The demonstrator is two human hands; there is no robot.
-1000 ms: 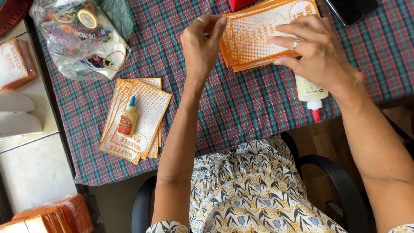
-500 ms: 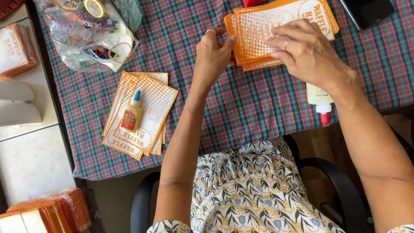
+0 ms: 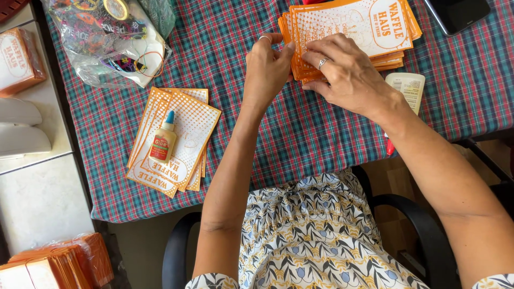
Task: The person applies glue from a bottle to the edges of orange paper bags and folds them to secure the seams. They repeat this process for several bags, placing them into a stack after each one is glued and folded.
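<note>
A thick stack of orange and white printed paper sleeves (image 3: pixel 369 27) lies on the plaid tablecloth (image 3: pixel 246 128) at the top. My left hand (image 3: pixel 267 67) pinches the stack's left edge with thumb and forefinger. My right hand (image 3: pixel 348 75), a ring on one finger, presses flat on the stack's lower left corner. To the left lies a smaller pile of the same sleeves (image 3: pixel 174 139) with a small glue bottle (image 3: pixel 163 140), blue-capped, resting on top.
A clear plastic bag of rubber bands and tape rolls (image 3: pixel 112 37) sits top left. A white glue bottle with a red tip (image 3: pixel 404 91) lies under my right forearm. A dark phone (image 3: pixel 460 13) is top right. More orange packs (image 3: pixel 53 265) sit bottom left beside a white counter (image 3: pixel 37 198).
The view has shifted so the stack sits higher and more to the right. Both hands have come closer together at the stack's left corner, the left now pinching its edge.
</note>
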